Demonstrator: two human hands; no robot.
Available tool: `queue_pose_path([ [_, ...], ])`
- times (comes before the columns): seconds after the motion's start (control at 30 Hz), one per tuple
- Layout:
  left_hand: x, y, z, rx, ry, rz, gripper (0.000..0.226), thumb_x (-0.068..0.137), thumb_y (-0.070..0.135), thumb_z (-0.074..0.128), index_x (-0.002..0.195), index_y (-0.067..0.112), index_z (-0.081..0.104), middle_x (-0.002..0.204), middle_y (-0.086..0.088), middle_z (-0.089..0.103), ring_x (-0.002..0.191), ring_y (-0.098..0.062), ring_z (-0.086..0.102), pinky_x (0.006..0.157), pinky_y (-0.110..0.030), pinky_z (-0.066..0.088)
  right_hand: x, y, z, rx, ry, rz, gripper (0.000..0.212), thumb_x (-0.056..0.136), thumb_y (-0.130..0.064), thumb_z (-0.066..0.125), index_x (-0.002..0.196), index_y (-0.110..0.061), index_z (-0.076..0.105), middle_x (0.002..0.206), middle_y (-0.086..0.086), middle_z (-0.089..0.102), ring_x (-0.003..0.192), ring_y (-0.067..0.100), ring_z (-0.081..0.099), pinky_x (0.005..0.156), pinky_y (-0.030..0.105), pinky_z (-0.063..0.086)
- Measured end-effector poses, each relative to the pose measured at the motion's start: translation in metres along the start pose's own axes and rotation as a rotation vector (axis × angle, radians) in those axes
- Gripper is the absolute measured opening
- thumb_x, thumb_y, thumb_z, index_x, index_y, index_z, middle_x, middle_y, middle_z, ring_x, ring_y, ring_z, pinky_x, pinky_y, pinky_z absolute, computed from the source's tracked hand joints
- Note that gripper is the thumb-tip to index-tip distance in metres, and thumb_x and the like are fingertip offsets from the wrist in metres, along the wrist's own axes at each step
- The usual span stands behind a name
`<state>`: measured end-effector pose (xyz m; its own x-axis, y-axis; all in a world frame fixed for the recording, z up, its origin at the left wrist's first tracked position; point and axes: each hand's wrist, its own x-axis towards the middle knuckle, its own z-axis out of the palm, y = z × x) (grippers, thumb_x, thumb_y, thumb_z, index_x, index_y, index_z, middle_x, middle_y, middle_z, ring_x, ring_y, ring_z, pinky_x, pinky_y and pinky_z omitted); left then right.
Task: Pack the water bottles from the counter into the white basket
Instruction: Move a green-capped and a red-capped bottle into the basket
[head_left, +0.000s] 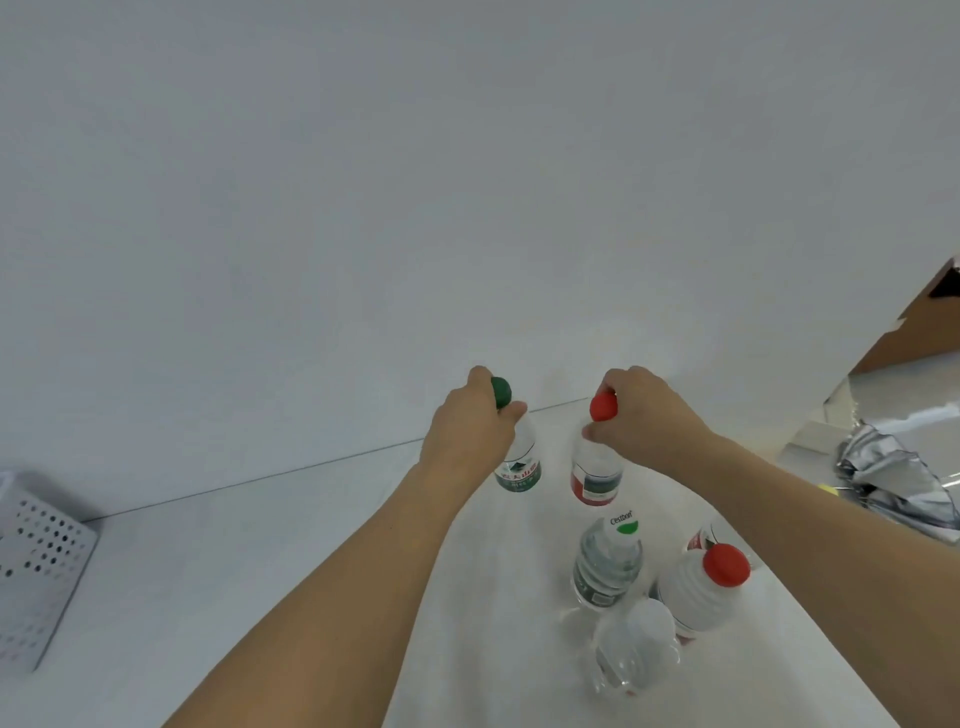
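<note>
Both hands grip bottle necks on the counter (291, 545).
Centre frame: left hand (470, 434) holds the green-capped bottle (519, 457); right hand (644, 415) holds the red-capped bottle (595, 467). White basket (36, 566) sits far left.

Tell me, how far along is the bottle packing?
Nothing visibly packed: only a corner of the white perforated basket shows, its inside hidden. In hand: the left hand grips the green-capped bottle, the right hand the red-capped bottle. At least three clear plastic bottles still stand on the white counter.
</note>
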<state>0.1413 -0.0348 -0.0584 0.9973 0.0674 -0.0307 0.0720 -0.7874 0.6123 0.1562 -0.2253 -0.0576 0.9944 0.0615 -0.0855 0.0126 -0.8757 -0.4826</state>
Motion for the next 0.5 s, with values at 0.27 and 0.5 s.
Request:
queue_pose_path([
  [0.27, -0.018, -0.018, -0.098, -0.023, 0.224, 0.074, 0.034, 0.093, 0.038, 0.055, 0.11, 0.01, 0.046, 0.098, -0.008, 0.062, 0.084, -0.03, 0.057, 0.066, -0.034, 0.042, -0.017, -0.099, -0.012, 0.086, 0.169, -0.114, 0.029, 0.075, -0.03, 0.071, 0.092, -0.015, 0.053, 0.097, 0.004, 0.05, 0.084, 0.026, 0.055, 0.073, 0.037, 0.047],
  [0.5, -0.038, -0.09, -0.206, -0.008, 0.372, 0.139, 0.035, 0.092, 0.04, 0.055, 0.112, 0.013, 0.048, 0.093, -0.005, 0.063, 0.081, -0.029, 0.059, 0.065, -0.034, 0.044, -0.042, -0.217, 0.009, 0.166, 0.24, -0.207, 0.027, 0.077, -0.031, 0.071, 0.093, -0.017, 0.054, 0.096, 0.002, 0.05, 0.083, 0.02, 0.051, 0.07, 0.028, 0.037],
])
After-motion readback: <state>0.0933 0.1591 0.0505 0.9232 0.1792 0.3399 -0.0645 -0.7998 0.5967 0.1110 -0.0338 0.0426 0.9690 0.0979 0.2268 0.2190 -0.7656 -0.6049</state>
